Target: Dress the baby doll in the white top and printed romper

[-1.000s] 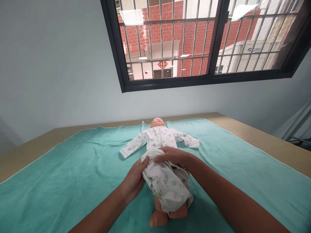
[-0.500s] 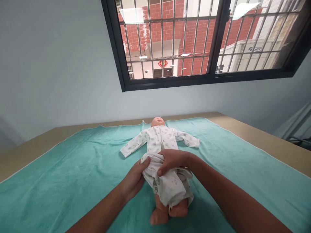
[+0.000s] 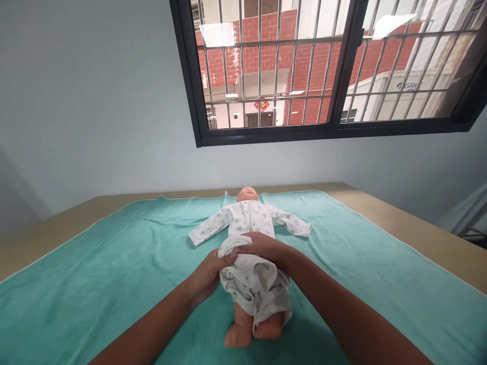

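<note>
A baby doll (image 3: pixel 247 195) lies on its back on a teal towel (image 3: pixel 114 263), head toward the wall, in a white printed top with sleeves spread out. White printed trousers (image 3: pixel 254 289) are bunched around its hips and thighs, with bare feet sticking out below. My left hand (image 3: pixel 207 274) grips the trousers' waistband at the doll's left side, fingers closed on the cloth. My right hand (image 3: pixel 262 247) lies over the waistband at the belly, fingers curled on the fabric.
The towel covers a tan table (image 3: pixel 418 233) that runs to a pale wall. A barred window (image 3: pixel 323 66) is above. Something grey stands at the far right edge (image 3: pixel 472 218).
Both hands have drawn the trousers' cloth up the doll's legs toward the waist, so more of the feet and lower legs shows. The view has shifted slightly.
</note>
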Demonstrator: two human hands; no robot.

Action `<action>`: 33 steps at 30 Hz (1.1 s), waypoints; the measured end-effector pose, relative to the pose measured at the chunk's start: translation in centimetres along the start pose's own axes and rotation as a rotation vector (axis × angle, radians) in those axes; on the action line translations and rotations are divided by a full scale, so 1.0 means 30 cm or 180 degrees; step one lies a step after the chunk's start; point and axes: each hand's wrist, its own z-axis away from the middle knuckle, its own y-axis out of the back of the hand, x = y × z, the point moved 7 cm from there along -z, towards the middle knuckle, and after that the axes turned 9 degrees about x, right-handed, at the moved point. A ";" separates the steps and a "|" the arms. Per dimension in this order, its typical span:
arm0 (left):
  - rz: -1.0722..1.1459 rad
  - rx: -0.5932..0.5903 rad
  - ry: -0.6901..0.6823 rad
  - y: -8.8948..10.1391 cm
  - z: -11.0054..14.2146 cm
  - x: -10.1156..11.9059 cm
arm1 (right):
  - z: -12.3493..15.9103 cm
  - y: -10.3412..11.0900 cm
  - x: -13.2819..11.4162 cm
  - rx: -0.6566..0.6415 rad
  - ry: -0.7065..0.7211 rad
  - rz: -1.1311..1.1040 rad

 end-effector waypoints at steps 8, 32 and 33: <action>0.0403 -0.0133 0.0133 -0.013 0.020 -0.024 | 0.009 -0.001 0.008 -0.0599 -0.0159 0.0379; -0.0692 0.1194 -0.0084 -0.097 0.206 0.059 | 0.075 -0.040 -0.027 0.0169 0.0992 0.1636; -0.0780 0.1287 0.0036 -0.098 0.227 0.042 | 0.079 -0.045 -0.021 0.0201 0.1070 0.1831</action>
